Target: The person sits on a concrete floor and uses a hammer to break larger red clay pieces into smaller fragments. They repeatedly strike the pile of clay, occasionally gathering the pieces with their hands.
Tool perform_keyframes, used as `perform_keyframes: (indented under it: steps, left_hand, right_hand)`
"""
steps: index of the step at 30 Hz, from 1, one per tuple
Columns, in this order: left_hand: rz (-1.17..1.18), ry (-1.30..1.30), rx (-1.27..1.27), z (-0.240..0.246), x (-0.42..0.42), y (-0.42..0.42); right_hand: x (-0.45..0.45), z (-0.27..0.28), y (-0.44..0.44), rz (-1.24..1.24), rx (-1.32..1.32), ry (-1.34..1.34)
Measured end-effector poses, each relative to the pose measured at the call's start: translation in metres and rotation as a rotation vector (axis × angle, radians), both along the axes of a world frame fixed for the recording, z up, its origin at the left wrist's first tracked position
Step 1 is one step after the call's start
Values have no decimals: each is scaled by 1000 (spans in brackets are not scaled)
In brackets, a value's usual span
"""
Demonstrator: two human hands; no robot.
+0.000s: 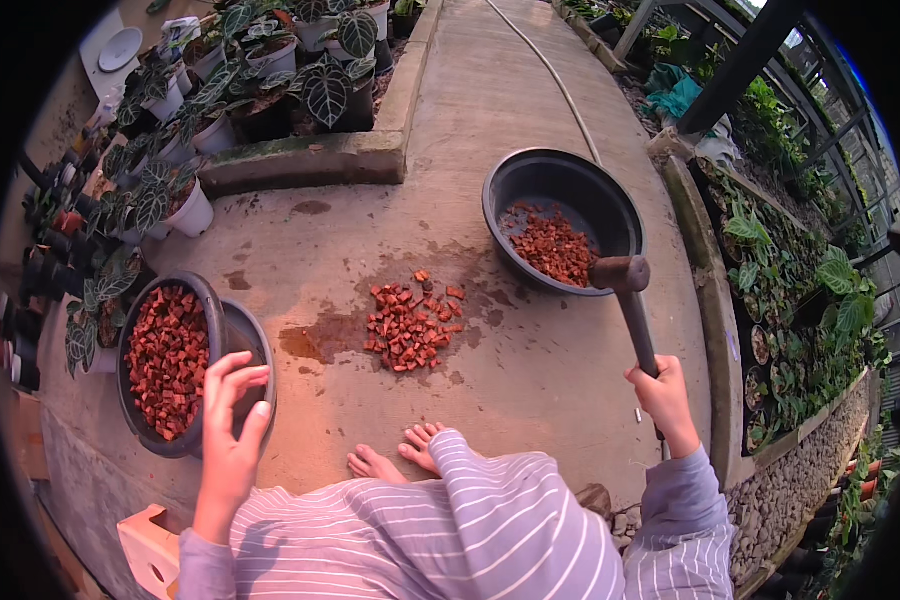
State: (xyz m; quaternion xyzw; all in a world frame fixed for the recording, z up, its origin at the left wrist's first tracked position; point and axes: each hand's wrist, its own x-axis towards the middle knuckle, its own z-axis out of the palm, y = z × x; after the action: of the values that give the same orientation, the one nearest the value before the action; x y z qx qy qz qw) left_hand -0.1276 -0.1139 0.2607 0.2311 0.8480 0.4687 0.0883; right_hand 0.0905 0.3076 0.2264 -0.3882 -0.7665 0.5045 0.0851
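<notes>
My right hand (661, 397) is closed around the handle of a hammer (621, 275), whose head is raised in front of the near rim of a round black basin (496, 232). Small reddish-brown chunks (551, 246) lie in the bottom of that basin. On the concrete between my hands is a loose pile of reddish-brown chunks (411, 328). At the left, a dark tub (221, 322) is full of similar cubes (166, 360) and is tilted against another round container (259, 330). My left hand (232, 420) is beside its right rim, fingers apart and holding nothing.
Potted dark-leaved plants (326, 94) stand behind a low concrete curb (307, 159) at the upper left. A hose (551, 71) runs along the path to the basin. More plants grow beyond the right curb (694, 277). My bare feet (379, 461) are below the pile, near a stool (150, 544).
</notes>
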Motion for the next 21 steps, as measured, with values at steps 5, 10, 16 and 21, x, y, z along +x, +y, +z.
perform_keyframes:
  steps: [5,10,16,21]
  left_hand:
    - [203,50,-174,-110,18,-17]
    - [342,-247,90,-145,12,-31]
    - [107,-209,-94,-170,20,19]
    - [70,-82,-239,-189,57,31]
  right_hand:
    - [-21,-63,-15,62,-115,-205]
    - [-57,-80,-18,230,43,-242]
    - [-64,-110,-42,255,-61,-316]
    - [-63,-130,-45,307,-25,-399]
